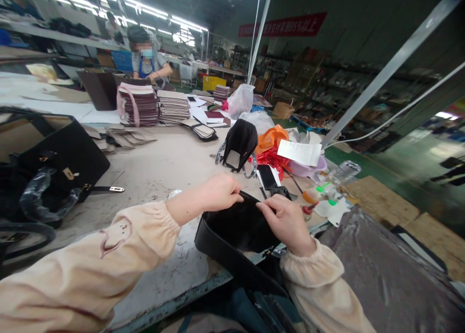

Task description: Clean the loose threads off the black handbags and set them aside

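Pinching the far rim of an open black bag (243, 226) between thumb and fingers of the left hand (223, 192), and gripping that same rim slightly further right with the right hand (285, 219). Held at two close points, seemingly to keep a short stretch of edge steady, with mouth turned upward, likely for a view of the inside. Kept at the near edge of the surface (145, 168), close to the body, probably for easy reach (resting on lap or on edge, impossible to tell).

To the left, a large handbag (78, 153) with clear plastic around the handle, perhaps against scratches, and a metal-tipped strap (103, 189) pointing towards the left sleeve (145, 236). Ahead, a small bag (241, 141), well within reach. Further back, a stack of brown panels (140, 107) under a pink band, presumably for neat piling, and beyond, a co-worker (154, 69).

Crowding the space beyond the right hand: a phone (268, 177), orange plastic (272, 136) and a purple basin (318, 167) partly hidden under paper (300, 152). Near the right sleeve (323, 279), a grey cloth (392, 270), limiting elbow room on that side.
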`<state>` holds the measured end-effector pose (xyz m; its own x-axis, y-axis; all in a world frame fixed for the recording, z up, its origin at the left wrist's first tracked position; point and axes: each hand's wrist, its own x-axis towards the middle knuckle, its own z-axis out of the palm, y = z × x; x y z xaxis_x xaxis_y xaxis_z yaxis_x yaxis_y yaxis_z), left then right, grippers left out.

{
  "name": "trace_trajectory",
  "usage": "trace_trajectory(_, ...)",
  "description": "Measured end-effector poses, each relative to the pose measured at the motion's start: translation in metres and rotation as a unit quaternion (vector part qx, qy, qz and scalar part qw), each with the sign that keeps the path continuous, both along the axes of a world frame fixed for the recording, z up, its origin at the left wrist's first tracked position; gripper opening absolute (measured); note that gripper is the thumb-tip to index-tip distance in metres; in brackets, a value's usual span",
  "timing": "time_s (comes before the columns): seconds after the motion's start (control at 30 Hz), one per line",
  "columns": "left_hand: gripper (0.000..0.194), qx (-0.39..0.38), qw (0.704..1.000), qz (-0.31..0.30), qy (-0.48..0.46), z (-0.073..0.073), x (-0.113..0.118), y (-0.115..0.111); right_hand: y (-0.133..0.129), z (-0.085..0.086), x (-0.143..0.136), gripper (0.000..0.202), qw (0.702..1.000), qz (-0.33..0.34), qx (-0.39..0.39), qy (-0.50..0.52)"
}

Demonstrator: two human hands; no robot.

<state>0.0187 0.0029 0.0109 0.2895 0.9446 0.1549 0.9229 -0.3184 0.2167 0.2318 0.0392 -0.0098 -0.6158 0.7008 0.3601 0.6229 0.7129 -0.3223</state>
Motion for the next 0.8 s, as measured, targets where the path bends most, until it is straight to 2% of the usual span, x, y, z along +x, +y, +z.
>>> trace_trajectory(0.33,0.027,0.009,0.998,0.065,-0.009,0.000,0.006,0.002,-0.006,0.002,-0.002,0.030,1.000,-0.002,-0.007,0.000)
trace_trajectory(0.57,0.026,0.008,0.997,0.081,-0.004,0.000,0.010,0.001,-0.005,0.002,-0.003,0.031,1.000,0.006,0.015,-0.011)
trace_trajectory(0.7,0.027,0.010,0.996,0.089,-0.003,0.000,0.012,0.001,-0.005,0.001,-0.003,0.033,0.999,-0.015,0.031,-0.022)
trace_trajectory(0.8,0.026,0.003,0.996,0.090,-0.007,0.001,0.012,-0.002,-0.008,0.005,0.000,0.038,0.999,-0.019,0.002,-0.037)
